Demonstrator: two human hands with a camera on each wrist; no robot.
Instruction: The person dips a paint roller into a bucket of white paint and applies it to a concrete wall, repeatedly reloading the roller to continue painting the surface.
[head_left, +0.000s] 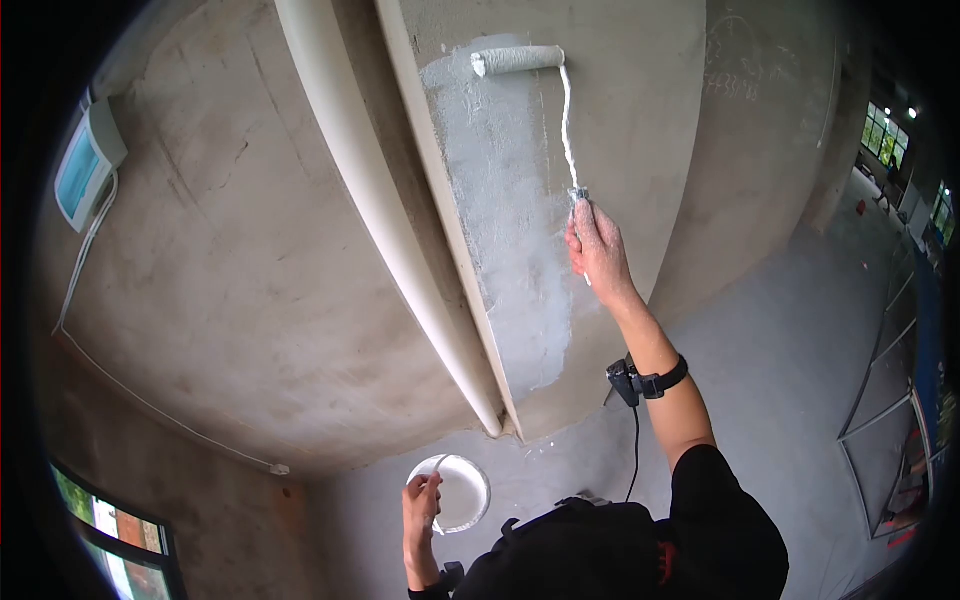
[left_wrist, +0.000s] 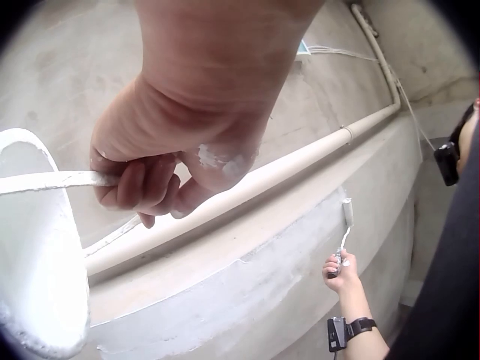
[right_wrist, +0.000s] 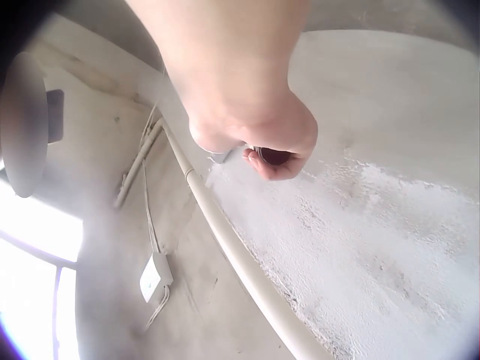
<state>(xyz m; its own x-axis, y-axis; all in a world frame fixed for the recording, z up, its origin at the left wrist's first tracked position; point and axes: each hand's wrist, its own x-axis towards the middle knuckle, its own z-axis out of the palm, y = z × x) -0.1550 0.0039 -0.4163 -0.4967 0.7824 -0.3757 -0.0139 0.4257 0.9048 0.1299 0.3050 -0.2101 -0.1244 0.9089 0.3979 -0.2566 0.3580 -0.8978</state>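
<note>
My right hand grips the handle of a paint roller, its arm stretched up along the wall. The roller's white sleeve lies at the top of a wet, pale grey painted strip. White paint coats the bent wire frame. In the right wrist view the dark butt of the roller handle shows inside the curled fingers. Low down, my left hand holds a white bucket by its handle, fingers hooked round it. Paint smears mark the left palm in the left wrist view, where the bucket hangs tilted.
A cream pipe runs down the wall just left of the painted strip. Further left hangs a white electrical box with a trailing cable. A metal frame stands on the grey floor at the right.
</note>
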